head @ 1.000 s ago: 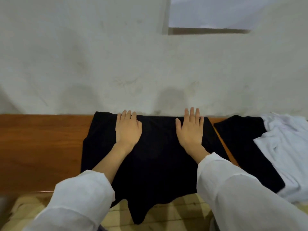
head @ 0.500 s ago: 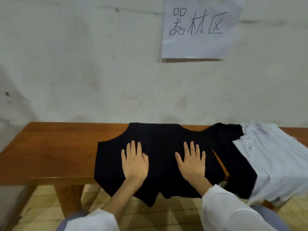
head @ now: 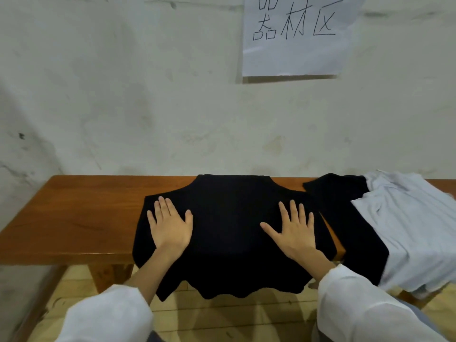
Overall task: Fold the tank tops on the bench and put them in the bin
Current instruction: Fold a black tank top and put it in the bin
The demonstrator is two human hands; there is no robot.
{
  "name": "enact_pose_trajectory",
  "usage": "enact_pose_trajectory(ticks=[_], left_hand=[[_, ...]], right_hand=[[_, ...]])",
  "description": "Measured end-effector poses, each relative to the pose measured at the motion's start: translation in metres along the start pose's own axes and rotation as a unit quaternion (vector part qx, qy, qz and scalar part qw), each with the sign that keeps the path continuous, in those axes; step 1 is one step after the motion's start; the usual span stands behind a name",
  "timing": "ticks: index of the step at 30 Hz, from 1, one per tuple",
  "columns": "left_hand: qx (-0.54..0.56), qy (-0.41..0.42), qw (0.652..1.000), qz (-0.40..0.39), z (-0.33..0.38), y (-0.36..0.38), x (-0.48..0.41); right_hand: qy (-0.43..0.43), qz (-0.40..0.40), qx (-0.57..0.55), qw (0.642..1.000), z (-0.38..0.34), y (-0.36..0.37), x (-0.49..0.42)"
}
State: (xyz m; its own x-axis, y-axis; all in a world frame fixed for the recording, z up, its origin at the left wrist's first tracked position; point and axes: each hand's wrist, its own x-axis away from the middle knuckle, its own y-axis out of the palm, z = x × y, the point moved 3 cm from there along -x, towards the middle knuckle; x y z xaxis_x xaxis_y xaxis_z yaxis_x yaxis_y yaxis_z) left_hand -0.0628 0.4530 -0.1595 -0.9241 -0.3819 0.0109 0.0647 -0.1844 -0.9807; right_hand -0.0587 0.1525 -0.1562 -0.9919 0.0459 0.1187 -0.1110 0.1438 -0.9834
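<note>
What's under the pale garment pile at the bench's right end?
A second black garment sticks out from beneath the pale crumpled garment pile, lying on the brown wooden bench. Whatever else lies under the pile is covered.

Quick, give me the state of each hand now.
Left hand: open, flat on the black tank top.
Right hand: open, flat on the same top.

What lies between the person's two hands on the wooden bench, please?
Only a bare stretch of the black fabric tank top, seen in the head view; the left hand and right hand rest flat on it.
</note>
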Motion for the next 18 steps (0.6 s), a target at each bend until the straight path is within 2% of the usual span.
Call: enact_pose_trajectory(ticks=[5,12,15,16,18], left_hand=[[0.000,-0.012,1.000,-0.003,0.002,0.005,-0.006],[-0.003,-0.004,1.000,-0.003,-0.008,0.005,-0.001],[0.055,0.013,0.998,0.023,-0.010,0.001,0.001],[0.100,0.029,0.993,0.053,-0.012,-0.003,0.004],[0.171,0.090,0.971,0.139,-0.016,-0.014,0.024]], right_hand=[[-0.043,0.008,0.016,0.999,0.007,-0.003,-0.021],[-0.038,0.003,0.010,0.999,0.000,0.005,-0.011],[-0.036,-0.018,-0.069,0.997,0.002,-0.004,-0.010],[-0.037,0.000,-0.124,0.992,0.004,-0.009,-0.007],[-0.050,0.089,-0.218,0.971,0.006,-0.017,0.013]])
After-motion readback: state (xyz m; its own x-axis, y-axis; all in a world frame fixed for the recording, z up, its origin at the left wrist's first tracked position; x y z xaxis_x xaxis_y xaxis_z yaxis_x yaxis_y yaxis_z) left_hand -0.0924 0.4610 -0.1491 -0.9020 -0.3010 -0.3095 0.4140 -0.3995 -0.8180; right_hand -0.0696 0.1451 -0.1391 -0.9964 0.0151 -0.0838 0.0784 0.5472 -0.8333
